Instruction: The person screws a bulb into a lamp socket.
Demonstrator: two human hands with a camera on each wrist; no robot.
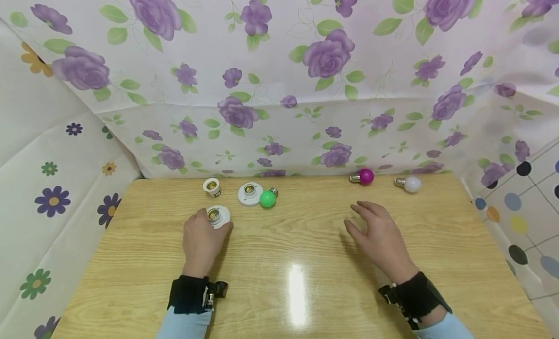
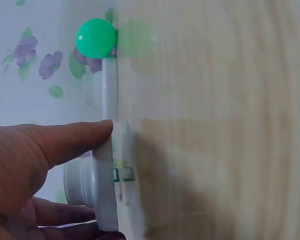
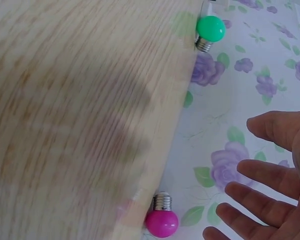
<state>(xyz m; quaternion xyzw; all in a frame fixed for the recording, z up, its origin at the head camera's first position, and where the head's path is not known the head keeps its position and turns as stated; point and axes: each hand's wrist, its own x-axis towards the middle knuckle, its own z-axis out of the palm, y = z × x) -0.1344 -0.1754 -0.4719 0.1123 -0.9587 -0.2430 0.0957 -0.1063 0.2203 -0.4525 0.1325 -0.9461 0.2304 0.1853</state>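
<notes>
My left hand (image 1: 202,242) grips a round white lamp socket (image 1: 220,216) by its rim, thumb on one side and fingers on the other. In the left wrist view the socket's flat base (image 2: 104,185) stands edge-on between thumb and fingers. Just beyond it lie a second round white socket (image 1: 250,195) and a smaller white socket (image 1: 211,187). A green bulb (image 1: 267,199) touches or nearly touches the second socket. My right hand (image 1: 380,237) hovers over the table with fingers spread and holds nothing. Nearest to it is a magenta bulb (image 1: 366,177), lying on its side.
A white bulb (image 1: 411,184) lies near the back right corner of the wooden table (image 1: 305,251). Flowered cloth (image 1: 279,86) hangs right behind the back edge, with more patterned cloth at both sides. A bright glare spot shows on the tabletop between the hands.
</notes>
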